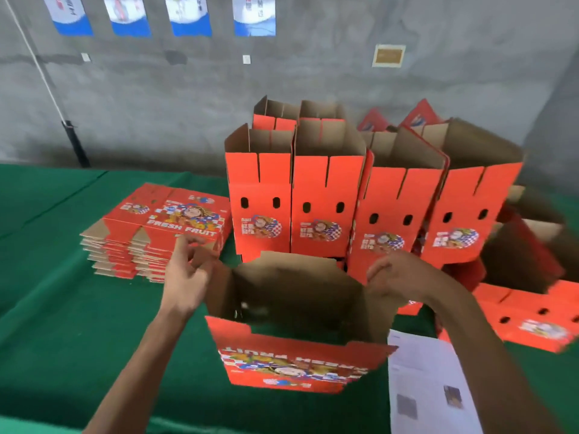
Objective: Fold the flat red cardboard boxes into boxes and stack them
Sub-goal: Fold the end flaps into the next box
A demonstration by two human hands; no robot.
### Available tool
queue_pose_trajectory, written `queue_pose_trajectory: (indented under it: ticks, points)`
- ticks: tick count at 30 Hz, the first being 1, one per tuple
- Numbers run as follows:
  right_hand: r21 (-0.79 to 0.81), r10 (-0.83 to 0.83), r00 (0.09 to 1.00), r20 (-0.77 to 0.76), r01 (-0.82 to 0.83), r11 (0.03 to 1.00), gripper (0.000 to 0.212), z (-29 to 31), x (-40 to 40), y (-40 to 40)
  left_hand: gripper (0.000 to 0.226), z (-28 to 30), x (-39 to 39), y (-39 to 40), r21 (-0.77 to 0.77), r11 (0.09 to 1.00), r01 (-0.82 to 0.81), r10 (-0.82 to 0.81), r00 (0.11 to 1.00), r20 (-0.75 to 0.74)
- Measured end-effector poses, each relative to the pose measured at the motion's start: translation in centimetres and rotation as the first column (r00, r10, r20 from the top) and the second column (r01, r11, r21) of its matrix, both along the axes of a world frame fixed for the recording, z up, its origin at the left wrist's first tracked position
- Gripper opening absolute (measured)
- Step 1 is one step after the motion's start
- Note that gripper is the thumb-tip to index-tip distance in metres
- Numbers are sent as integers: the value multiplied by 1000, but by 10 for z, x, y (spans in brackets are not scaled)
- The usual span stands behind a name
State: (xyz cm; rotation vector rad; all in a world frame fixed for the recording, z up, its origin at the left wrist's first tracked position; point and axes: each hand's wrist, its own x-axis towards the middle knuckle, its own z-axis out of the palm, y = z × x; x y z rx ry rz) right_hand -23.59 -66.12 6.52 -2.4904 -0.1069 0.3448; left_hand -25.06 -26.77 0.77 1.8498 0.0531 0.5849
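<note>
A red cardboard box, opened into a tube with its brown inside showing, stands in front of me on the green table. My left hand pinches the box's left flap at its top edge. My right hand grips the right side flap, fingers curled over it. A pile of flat red boxes printed "FRESH FRUIT" lies at the left. Several folded boxes stand upright in rows behind the box that I hold.
More folded boxes lie tipped at the right. A white printed sheet lies on the table by my right forearm. A grey wall with blue-and-white posters rises behind the table, with a dark pole at the left.
</note>
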Motion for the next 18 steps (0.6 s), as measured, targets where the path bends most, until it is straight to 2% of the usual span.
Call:
queue_pose_trajectory:
  ticks: [3, 7, 10, 12, 14, 15, 17, 18]
  points:
    - [16, -65, 998, -13, 65, 998, 20, -19, -15, -38, 39, -21, 5, -35, -14, 999, 45, -46, 998, -30]
    - [240, -197, 979, -46, 202, 950, 50, -37, -38, -76, 28, -40, 10, -66, -28, 995, 91, -91, 996, -4]
    - [322, -319, 942, 103, 272, 907, 60, -67, -50, -89, 36, -54, 14, -69, -62, 993, 98, -100, 995, -22]
    - [365, -401, 888, 224, 305, 880, 48, -86, -56, -88, 37, -59, 19, -68, 26, 996, 83, -83, 996, -22]
    - [278, -429, 823, 371, 343, 897, 36, -100, -60, -86, 33, -60, 24, -65, 252, 966, 58, -74, 996, 53]
    - [156, -394, 789, 472, 365, 918, 34, -104, -61, -85, 28, -59, 26, -64, 377, 926, 27, -71, 992, 105]
    - [-93, -207, 718, 664, 354, 931, 36, -109, -59, -80, 20, -57, 26, -63, 562, 827, -1, -122, 976, 181]
    - [-204, -67, 694, 717, 301, 931, 36, -111, -57, -78, 20, -56, 22, -63, 607, 795, 27, -190, 960, 207]
